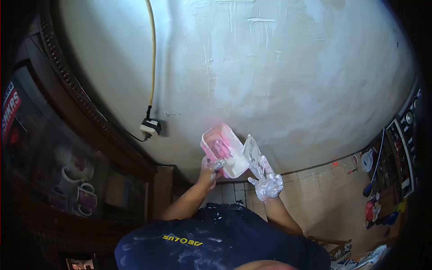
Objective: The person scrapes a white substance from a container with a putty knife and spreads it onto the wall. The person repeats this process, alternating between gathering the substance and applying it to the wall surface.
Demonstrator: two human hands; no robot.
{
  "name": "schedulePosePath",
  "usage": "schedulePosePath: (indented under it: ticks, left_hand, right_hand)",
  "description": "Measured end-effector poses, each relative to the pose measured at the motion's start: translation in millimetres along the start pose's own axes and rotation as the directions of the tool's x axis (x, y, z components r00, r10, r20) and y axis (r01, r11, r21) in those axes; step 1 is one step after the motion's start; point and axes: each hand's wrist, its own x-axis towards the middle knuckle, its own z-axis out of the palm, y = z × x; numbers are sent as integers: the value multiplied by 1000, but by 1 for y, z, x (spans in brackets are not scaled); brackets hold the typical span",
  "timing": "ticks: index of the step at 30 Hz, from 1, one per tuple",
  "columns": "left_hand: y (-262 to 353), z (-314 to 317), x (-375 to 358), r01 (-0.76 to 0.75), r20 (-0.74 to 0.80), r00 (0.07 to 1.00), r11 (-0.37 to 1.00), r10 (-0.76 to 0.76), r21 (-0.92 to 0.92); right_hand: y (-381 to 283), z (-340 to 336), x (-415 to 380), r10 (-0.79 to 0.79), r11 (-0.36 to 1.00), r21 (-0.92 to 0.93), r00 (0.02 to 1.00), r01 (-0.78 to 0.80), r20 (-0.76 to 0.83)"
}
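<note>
A pink rectangular tub (211, 143) with white paste inside and on its rim is held by my left hand (211, 172), whose fingers wrap its near left edge. My right hand (269, 183), coated in white paste, is just right of the tub. A flat, paste-smeared spreader (252, 150) extends from its fingers, its edge beside the tub's right rim. The thumb of my right hand sticks out to the left.
A wall (279, 90) with white patches rises ahead. A socket box (150, 128) hangs on a yellow cable at the left. A dark wooden cabinet (121, 148) with glass and mugs stands left. Shelves (396, 153) and assorted items are right, above a tiled floor (315, 193).
</note>
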Motion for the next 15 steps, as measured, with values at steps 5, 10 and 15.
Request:
schedulePosePath:
  ticks: [5, 10, 15]
  left_hand:
    - [32, -26, -8, -17, 7, 1000, 1000, 17, 17]
    - [35, -59, -10, -7, 32, 999, 997, 9, -80]
    - [32, -85, -17, 4, 71, 998, 997, 1, -73]
  right_hand:
    - [24, 31, 43, -45, 955, -270, 839, -123, -543]
    - [37, 64, 107, -374, 897, -357, 876, 259, -304]
    - [29, 109, 148, -496, 819, -480, 809, 316, -314]
